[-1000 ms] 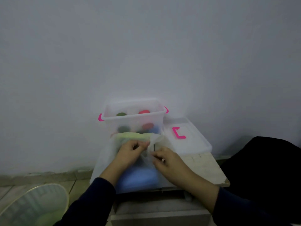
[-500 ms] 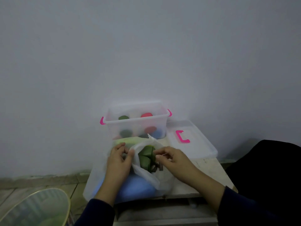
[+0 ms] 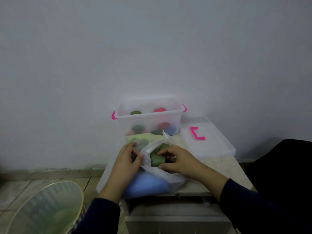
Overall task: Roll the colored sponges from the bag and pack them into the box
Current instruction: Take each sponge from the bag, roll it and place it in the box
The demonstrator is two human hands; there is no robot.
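Note:
A clear plastic bag [image 3: 170, 178] lies on the small table, its mouth pulled open. Inside show a dark green sponge [image 3: 156, 158], a blue sponge [image 3: 145, 185] and a yellow-green one [image 3: 143, 137]. My left hand [image 3: 126, 159] pinches the bag's left edge. My right hand [image 3: 175, 157] reaches into the mouth, with fingers and thumb curled round the dark green sponge. Behind the bag stands the clear box [image 3: 148, 118] with pink handles, holding several rolled sponges in green, red and blue.
The box's clear lid [image 3: 211, 146] with a pink clip lies at the right on the table [image 3: 224, 168]. A mesh basket [image 3: 45, 208] sits on the tiled floor at lower left. A dark shape fills the right edge. The wall is close behind.
The bag's mouth has been pulled wider open. My right hand has gone from the bag's edge onto the dark green sponge inside. My left hand still holds the left edge.

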